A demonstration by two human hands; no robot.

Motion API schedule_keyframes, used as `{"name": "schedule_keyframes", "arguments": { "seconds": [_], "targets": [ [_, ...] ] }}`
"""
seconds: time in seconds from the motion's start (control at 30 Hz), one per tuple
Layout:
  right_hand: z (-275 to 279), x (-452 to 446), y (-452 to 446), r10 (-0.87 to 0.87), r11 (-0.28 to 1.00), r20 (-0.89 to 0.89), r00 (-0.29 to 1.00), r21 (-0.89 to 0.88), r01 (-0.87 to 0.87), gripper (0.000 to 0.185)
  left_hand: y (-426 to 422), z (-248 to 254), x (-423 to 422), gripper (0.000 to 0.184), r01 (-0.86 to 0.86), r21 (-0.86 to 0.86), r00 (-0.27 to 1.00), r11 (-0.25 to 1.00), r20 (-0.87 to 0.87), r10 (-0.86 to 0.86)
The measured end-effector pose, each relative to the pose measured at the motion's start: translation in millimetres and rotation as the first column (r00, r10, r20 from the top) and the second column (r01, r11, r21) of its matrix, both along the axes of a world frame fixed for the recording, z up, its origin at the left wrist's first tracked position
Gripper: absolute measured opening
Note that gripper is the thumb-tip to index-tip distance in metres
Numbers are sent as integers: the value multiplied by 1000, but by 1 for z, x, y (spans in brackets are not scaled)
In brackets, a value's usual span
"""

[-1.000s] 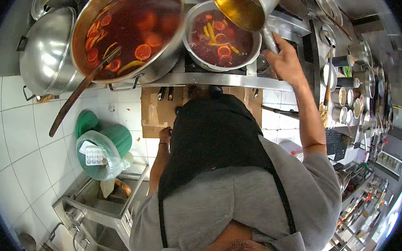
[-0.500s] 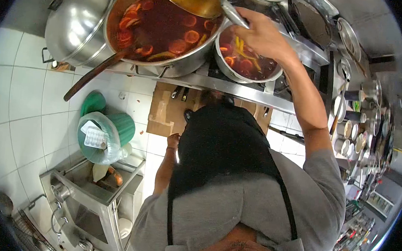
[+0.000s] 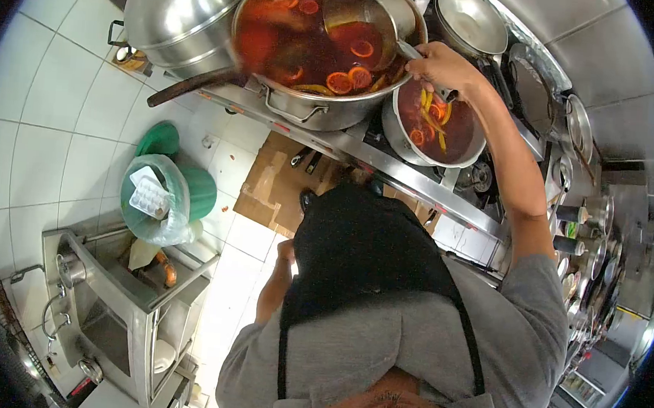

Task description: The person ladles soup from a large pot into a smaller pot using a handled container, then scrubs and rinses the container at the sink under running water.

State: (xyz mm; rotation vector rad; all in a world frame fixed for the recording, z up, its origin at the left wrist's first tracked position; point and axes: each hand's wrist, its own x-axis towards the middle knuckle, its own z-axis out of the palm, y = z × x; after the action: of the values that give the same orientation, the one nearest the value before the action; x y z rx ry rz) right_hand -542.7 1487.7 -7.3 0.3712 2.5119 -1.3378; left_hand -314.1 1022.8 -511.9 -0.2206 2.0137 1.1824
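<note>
My right hand (image 3: 448,70) is closed around the handle of a metal saucepan (image 3: 400,20). The saucepan is tilted in the large steel pot (image 3: 303,115), its rim down at the dark red liquid. Orange slices and yellow peel float in that liquid. A wooden handle (image 3: 199,85) rests across the large pot's rim, its other end hidden in the blur. Below my right hand stands a smaller pot (image 3: 421,156) with red liquid, citrus slices and yellow strips. My left hand (image 3: 286,250) hangs low beside the black apron (image 3: 368,260), its fingers mostly hidden.
A domed steel lid (image 3: 185,12) is left of the large pot, and a pan (image 3: 472,21) is at the back right. On the floor are cardboard (image 3: 268,177) and a green lined bin (image 3: 199,195). A steel sink (image 3: 106,332) stands lower left.
My right hand has lowered the saucepan, which held amber-looking liquid above the large pot, into that pot. The view has shifted and turned somewhat. My left hand still hangs at my side.
</note>
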Motion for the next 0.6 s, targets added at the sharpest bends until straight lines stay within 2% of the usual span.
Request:
{"name": "schedule_keyframes", "arguments": {
  "seconds": [0.1, 0.17, 0.27, 0.3, 0.33, 0.37, 0.4, 0.43, 0.47, 0.5, 0.57, 0.6],
  "targets": [
    [28, 7, -14, -134, 935, 130, 982, -313, 169, 19, -13, -21, 4, 23, 160, -57, 973, 985, -158, -168],
    [23, 7, -2, -219, 778, 204, 954, -553, 297, 21, -19, -35, -1, 22, 263, -124, 925, 957, -248, -287],
    [36, 14, 3, -208, 671, 195, 959, -685, 285, 13, -27, -57, -15, 21, 446, -377, 711, 812, -401, -577],
    [41, 18, 3, -213, 628, 176, 961, -729, 273, 11, -28, -62, -20, 21, 475, -459, 627, 751, -421, -655],
    [47, 23, 3, -244, 619, 171, 954, -730, 289, 12, -14, -18, -34, 20, 500, -470, 704, 728, -269, -657],
    [54, 29, 3, -265, 599, 155, 952, -747, 289, 12, -11, -14, -43, 17, 290, -90, 947, 953, -114, -299],
    [62, 36, 4, -288, 579, 141, 947, -762, 290, 12, -15, -28, -49, 14, -84, 220, 980, 972, 192, 41],
    [67, 42, 8, -314, 558, 127, 941, -777, 291, 12, -16, -37, -54, 12, -506, 361, 793, 783, 552, 258],
    [71, 49, 20, -253, 430, 220, 942, -847, 313, 12, -9, -8, -62, 16, -319, 339, 890, 885, 429, 157],
    [81, 59, 18, -295, 403, 220, 930, -854, 329, 13, -2, 2, -69, 16, -363, 303, 861, 881, 469, 194],
    [92, 78, 31, -207, 391, 180, 962, -886, 250, 17, 6, 12, -78, 15, -439, 224, 798, 870, 543, 262],
    [93, 89, 33, -299, 414, 159, 941, -867, 278, 18, -9, -57, -67, 9, -256, 431, 910, 865, 409, 65]
  ]
}}
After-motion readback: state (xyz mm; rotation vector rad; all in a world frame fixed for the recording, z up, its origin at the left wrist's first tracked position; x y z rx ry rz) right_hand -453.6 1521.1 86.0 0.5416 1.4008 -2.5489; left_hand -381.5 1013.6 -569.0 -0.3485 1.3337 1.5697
